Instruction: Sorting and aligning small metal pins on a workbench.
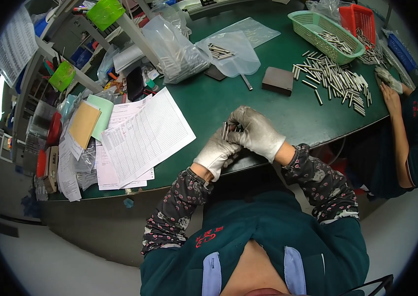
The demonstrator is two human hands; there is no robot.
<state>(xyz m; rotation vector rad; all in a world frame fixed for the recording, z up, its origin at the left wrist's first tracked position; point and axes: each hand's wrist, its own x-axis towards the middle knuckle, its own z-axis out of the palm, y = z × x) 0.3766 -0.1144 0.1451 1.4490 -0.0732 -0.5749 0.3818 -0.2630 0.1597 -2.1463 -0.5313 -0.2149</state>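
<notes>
Head view, left hand: the gloved left hand (pixel 217 150) is curled nearly closed around a few short metal pins (pixel 225 131), their ends poking up by the fingers; probably bunched upright so that the ends show together
Right hand: the gloved right hand (pixel 259 131) meets it, fingers bent inward and tips at the pins; whether it grips any itself cannot be told, as the fingers hide the contact
Pins in hand: between both gloves, above the near bench edge, likely held close to the body for an easy look; their count is hidden
Loose pins: a spread heap of steel pins (pixel 334 85) lies right of the hands, seemingly within reach of both people
Baskets: a pale green slotted basket (pixel 320 48) with pins inside sits just behind the heap, a red basket (pixel 355 19) beside it, perhaps keeping batches apart
Block: a dark brown rectangular block (pixel 277 81) rests between heap and bags
Bags: a flat clear bag (pixel 243 55) has pins at its left part; a fuller plastic bag (pixel 179 59) stands beside it
Papers: printed table sheets (pixel 147 135) overlap at left, apparently kept aside from the metal
Bench: dark green top (pixel 218 98), its edge bowed by the lens
Room: shelf uprights at left, grey floor (pixel 95 237) below, a co-worker's bare hand (pixel 391 100) at the right end of the bench
</notes>
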